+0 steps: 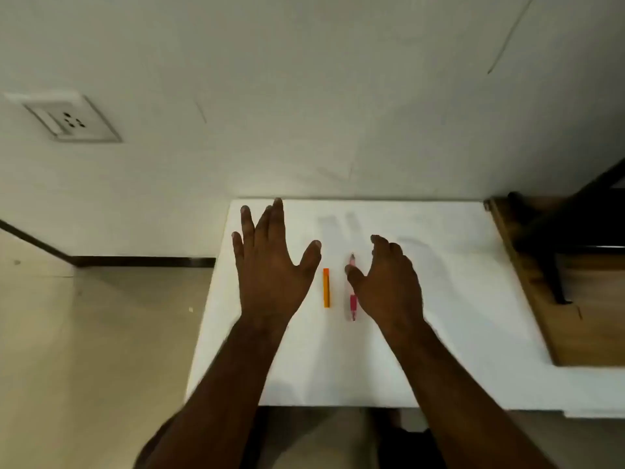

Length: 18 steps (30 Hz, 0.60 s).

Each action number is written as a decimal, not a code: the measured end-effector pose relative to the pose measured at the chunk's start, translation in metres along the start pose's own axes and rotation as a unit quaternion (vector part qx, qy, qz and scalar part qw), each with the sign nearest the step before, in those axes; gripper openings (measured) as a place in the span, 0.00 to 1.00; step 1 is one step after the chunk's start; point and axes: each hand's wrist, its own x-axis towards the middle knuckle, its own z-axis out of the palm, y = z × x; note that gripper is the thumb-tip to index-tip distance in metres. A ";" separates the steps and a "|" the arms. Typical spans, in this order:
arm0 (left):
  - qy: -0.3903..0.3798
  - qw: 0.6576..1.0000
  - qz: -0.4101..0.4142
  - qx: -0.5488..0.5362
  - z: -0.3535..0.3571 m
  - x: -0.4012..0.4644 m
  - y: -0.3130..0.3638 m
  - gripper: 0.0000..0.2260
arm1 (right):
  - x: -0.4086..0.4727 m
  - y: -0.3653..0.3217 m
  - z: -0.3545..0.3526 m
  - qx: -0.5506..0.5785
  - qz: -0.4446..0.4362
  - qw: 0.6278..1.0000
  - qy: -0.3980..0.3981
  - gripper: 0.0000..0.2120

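Observation:
Two small things lie side by side on a white table (456, 333): a short orange stick (326, 287) and, to its right, a pink-and-red pen (352, 292). My left hand (270, 265) hovers to the left of the orange stick, palm down, fingers straight and spread. My right hand (389, 282) hovers just right of the pen with fingers loosely curled, holding nothing. Its thumb covers part of the pen's middle; I cannot tell whether it touches the pen.
The table's far edge meets a pale wall with a socket plate (71, 120) at left. A wooden surface (575, 316) with a dark frame (554, 238) adjoins the table on the right. Beige floor (84, 350) lies to the left.

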 end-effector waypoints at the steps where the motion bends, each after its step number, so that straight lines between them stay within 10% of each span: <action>1: -0.018 1.000 -0.007 -0.011 0.009 0.000 -0.005 0.36 | 0.005 0.005 0.009 0.007 0.011 1.000 -0.011 0.29; 11: -0.098 0.982 -0.094 -0.132 0.057 0.016 -0.014 0.24 | 0.035 0.025 0.055 -0.084 0.026 0.992 -0.089 0.13; 18: -0.136 0.946 -0.182 -0.230 0.067 0.021 -0.011 0.11 | 0.038 0.025 0.046 0.077 0.057 0.991 -0.088 0.12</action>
